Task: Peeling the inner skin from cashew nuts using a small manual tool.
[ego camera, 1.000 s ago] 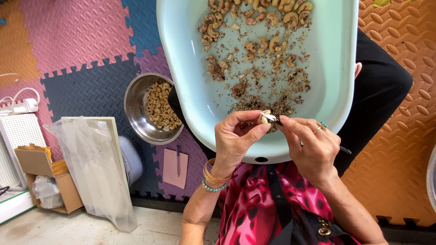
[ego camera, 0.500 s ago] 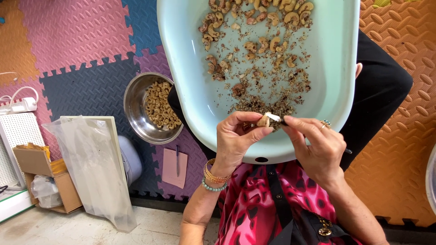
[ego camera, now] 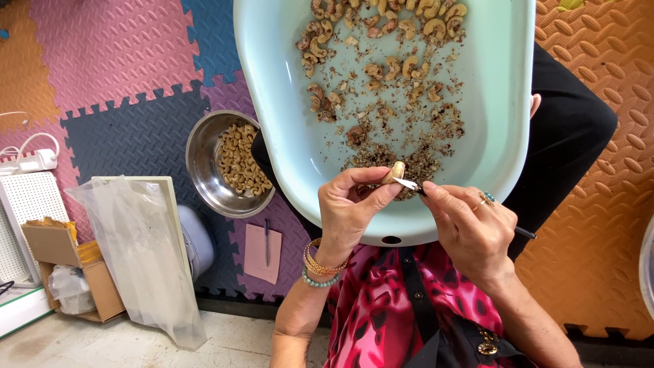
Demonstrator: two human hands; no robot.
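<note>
My left hand (ego camera: 352, 211) pinches a pale cashew nut (ego camera: 394, 172) between thumb and fingers over the near rim of a light blue tub (ego camera: 272, 82). My right hand (ego camera: 470, 228) holds a small knife (ego camera: 409, 185) with a thin dark handle, its blade tip touching the nut. The tub rests on my lap and holds several unpeeled cashews (ego camera: 381, 34) at the far end and a pile of brown skin scraps (ego camera: 409, 146) nearer my hands.
A steel bowl (ego camera: 204, 160) of peeled cashews sits on the foam floor mats to the left. A pink notepad with a pen (ego camera: 263, 252), a clear plastic bag (ego camera: 139, 252), a cardboard box (ego camera: 61, 269) and a power strip (ego camera: 30, 160) lie further left.
The nut has been turned in my left fingers and sits slightly higher. My right hand shifted a little, moving the blade along the nut.
</note>
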